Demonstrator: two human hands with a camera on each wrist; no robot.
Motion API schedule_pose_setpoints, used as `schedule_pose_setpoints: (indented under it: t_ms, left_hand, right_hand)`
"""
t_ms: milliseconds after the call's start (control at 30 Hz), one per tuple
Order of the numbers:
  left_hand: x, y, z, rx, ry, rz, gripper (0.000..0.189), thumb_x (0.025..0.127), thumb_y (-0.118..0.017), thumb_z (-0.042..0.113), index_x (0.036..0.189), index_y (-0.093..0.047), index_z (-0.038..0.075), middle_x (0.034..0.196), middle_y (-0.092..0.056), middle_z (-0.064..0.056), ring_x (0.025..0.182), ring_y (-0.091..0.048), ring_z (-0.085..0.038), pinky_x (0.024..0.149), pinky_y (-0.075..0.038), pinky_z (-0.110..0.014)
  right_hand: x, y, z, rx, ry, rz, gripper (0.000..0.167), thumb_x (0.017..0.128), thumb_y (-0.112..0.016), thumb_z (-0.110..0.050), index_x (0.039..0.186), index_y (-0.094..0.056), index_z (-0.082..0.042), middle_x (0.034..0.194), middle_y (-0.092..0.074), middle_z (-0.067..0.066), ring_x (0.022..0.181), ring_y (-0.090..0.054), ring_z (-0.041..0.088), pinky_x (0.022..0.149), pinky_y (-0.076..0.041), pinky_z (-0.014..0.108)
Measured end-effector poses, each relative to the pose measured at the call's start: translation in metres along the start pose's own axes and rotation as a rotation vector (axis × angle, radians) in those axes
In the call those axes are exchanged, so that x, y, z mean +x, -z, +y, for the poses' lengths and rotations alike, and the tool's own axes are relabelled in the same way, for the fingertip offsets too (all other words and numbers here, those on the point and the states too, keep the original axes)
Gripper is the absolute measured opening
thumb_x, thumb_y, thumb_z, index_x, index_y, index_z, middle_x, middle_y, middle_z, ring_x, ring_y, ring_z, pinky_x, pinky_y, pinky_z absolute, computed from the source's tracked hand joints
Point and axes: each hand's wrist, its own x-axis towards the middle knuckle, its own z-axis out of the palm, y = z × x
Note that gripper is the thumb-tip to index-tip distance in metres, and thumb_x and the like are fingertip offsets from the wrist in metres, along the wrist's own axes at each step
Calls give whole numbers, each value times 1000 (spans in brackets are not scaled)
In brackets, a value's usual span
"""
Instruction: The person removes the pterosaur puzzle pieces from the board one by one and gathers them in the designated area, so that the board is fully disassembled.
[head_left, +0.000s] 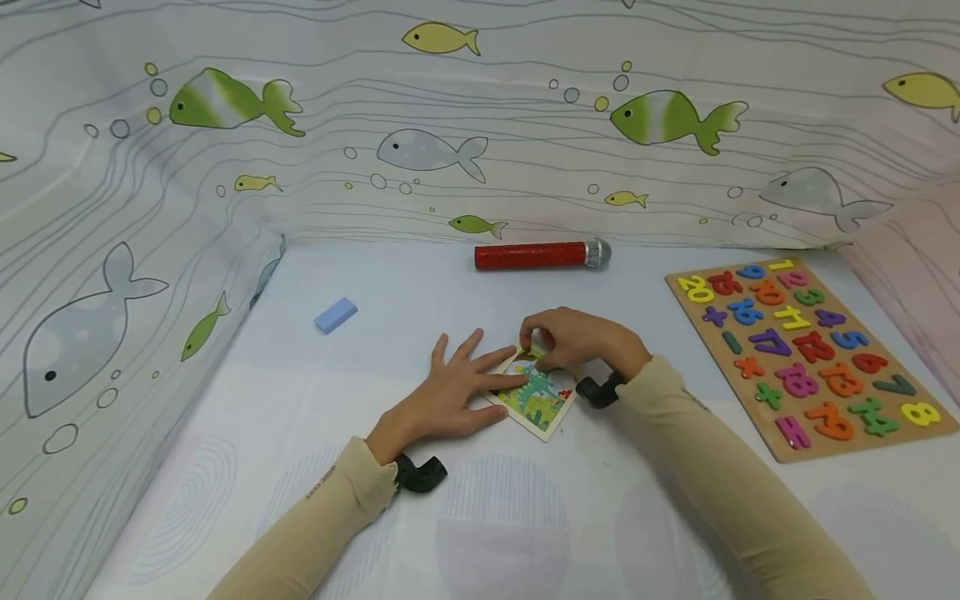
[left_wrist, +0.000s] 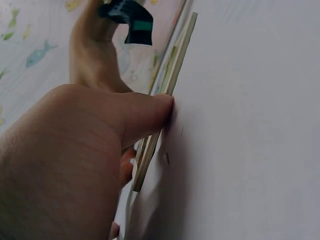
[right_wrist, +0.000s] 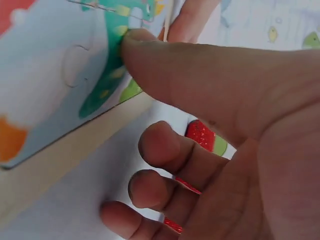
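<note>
A small wooden jigsaw puzzle (head_left: 542, 407) with a green dinosaur picture and a pale frame lies on the table, turned cornerwise. My left hand (head_left: 448, 398), fingers spread, rests on its left side; in the left wrist view, the thumb (left_wrist: 145, 112) touches the board's edge (left_wrist: 181, 60). With thumb and curled index finger, my right hand (head_left: 573, 340) grips the puzzle near its far corner. In the right wrist view, the right thumb (right_wrist: 150, 62) presses on the picture (right_wrist: 107, 60), where piece outlines show. The other fingers curl beside the frame, and the index fingertip is hidden there.
A red microphone (head_left: 531, 256) with a silver head lies at the back of the table. To the left is a blue block (head_left: 335, 316). A wooden number board (head_left: 738, 386) with colourful numerals lies at the right. A fish-patterned sheet (head_left: 525, 192) rises behind.
</note>
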Motion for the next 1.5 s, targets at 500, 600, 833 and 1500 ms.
schedule_pose_setpoints:
  t_ms: [500, 600, 833, 1500]
  left_hand:
    - [1, 1, 1, 11, 13, -14, 50, 99, -50, 56, 147, -53, 43, 167, -34, 6, 158, -10, -44, 113, 0, -80]
    - [1, 0, 1, 7, 9, -9, 49, 99, -51, 55, 147, -53, 43, 167, -34, 6, 158, -10, -44, 113, 0, -80]
    - [0, 0, 1, 6, 0, 3, 49, 99, -51, 56, 146, -53, 44, 167, -34, 7, 158, -11, -44, 113, 0, -80]
    - [1, -3, 2, 45, -65, 33, 51, 97, -54, 56, 146, -54, 43, 162, -36, -7, 155, -20, -40, 116, -9, -76]
  right_hand:
    - [10, 0, 12, 218, 10, -103, 31, 85, -77, -4, 108, -57, -9, 85, -48, 3, 82, -46, 17, 75, -39, 29]
    - [7, -3, 14, 241, 24, -65, 32, 86, -77, -3, 110, -57, -9, 87, -49, 4, 84, -47, 17, 76, -40, 30]
    - [-10, -18, 20, 208, 79, 130, 32, 88, -78, -9, 116, -63, -7, 93, -56, 5, 83, -50, 17, 74, -44, 29]
    - [-21, -46, 16, 206, 74, 343, 33, 92, -68, -7, 122, -75, -20, 109, -69, 1, 99, -49, 20, 80, -21, 41]
